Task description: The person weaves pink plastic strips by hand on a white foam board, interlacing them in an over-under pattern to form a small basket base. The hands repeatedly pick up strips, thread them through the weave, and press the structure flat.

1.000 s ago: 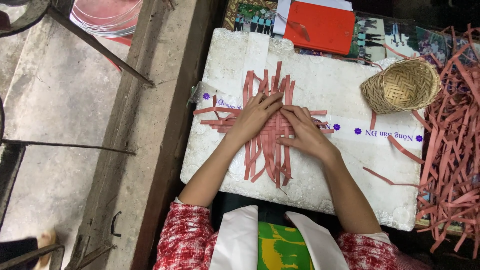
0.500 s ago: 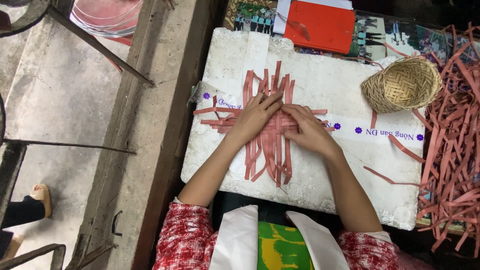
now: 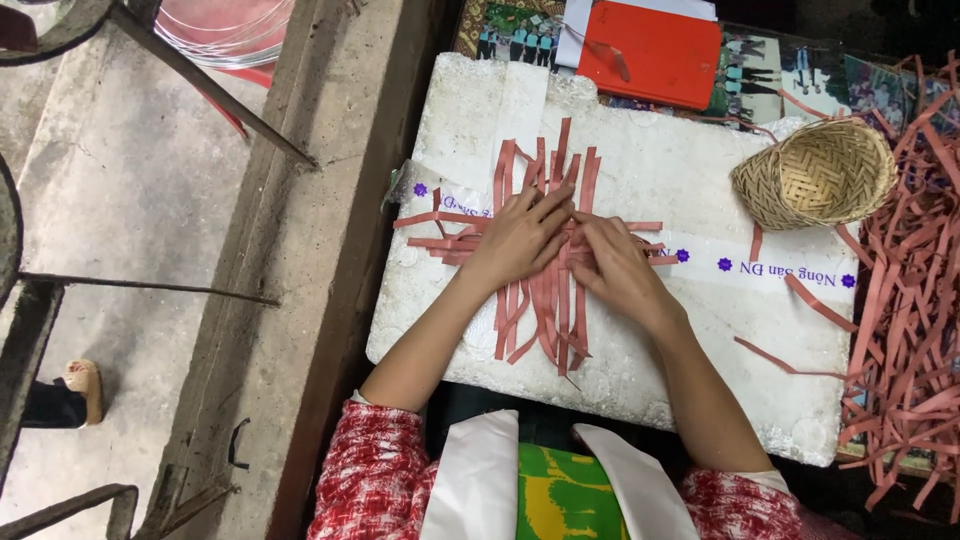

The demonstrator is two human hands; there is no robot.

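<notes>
Woven red strips [image 3: 545, 275]: long axis near-to-far, directly under both flat, open grips (left hand [image 3: 515, 240], right hand [image 3: 615, 270]), pressing, clamping nothing.

left hand [image 3: 517, 240] and right hand [image 3: 617, 268] side by side, palms down, fingers spread

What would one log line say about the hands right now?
left hand: flat on red strips | right hand: flat on same strips | base: white foam board | nearby: small woven basket, loose strip pile
</notes>
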